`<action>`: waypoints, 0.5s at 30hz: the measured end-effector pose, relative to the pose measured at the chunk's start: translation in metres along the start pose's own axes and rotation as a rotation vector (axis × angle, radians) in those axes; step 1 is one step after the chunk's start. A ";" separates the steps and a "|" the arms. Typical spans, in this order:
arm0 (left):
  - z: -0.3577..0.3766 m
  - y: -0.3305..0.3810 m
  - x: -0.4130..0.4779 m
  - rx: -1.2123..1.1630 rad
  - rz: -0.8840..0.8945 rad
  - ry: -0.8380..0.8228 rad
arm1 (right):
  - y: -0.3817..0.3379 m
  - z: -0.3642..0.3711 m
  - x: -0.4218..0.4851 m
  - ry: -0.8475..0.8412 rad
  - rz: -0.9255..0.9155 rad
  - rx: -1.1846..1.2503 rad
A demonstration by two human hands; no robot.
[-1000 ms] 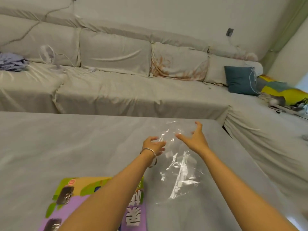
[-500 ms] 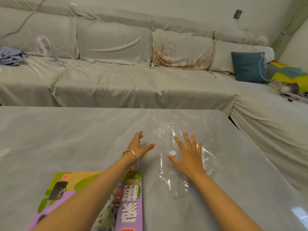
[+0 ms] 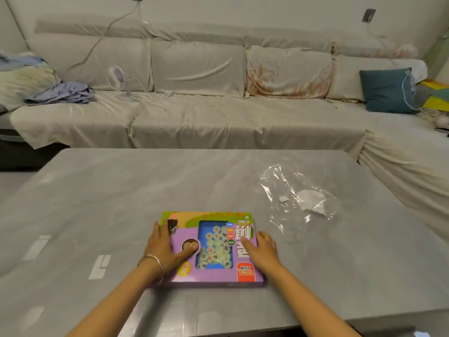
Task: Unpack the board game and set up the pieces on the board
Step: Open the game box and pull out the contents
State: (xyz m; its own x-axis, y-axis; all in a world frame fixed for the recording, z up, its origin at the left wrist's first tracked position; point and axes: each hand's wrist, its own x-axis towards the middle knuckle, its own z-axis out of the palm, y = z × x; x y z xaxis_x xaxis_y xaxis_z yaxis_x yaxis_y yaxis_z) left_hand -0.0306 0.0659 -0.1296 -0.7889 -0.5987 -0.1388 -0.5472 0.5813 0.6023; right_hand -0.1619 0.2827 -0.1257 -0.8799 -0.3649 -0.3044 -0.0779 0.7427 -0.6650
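Note:
A flat purple and green board game box lies closed on the grey table, its printing upside down to me. Through its blue window I see several round pale game pieces. My left hand rests on the box's left side, fingers straight over the edge and thumb on the lid. My right hand lies flat at the box's right edge, fingers on the lid. Crumpled clear plastic wrap lies on the table to the right, apart from both hands.
A long sofa under a pale cover runs behind the table and down the right side. On it sit a small fan, folded blue cloth and a teal cushion. White strips show on the table's left.
Both hands left the plastic wrap and came back to the game box, which now lies in the middle in front of me. The wrap stays flat on the table at the right.

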 end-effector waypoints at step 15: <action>-0.009 0.050 -0.032 0.180 0.369 -0.172 | -0.083 -0.031 -0.031 -0.141 0.181 0.995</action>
State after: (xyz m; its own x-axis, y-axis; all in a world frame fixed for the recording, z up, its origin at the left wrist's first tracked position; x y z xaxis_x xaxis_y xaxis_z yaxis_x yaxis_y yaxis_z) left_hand -0.0300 0.1085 -0.0881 -0.9672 -0.2418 -0.0779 -0.2482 0.8348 0.4914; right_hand -0.1430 0.2495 -0.0403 -0.7715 -0.4040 -0.4916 0.5322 0.0138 -0.8465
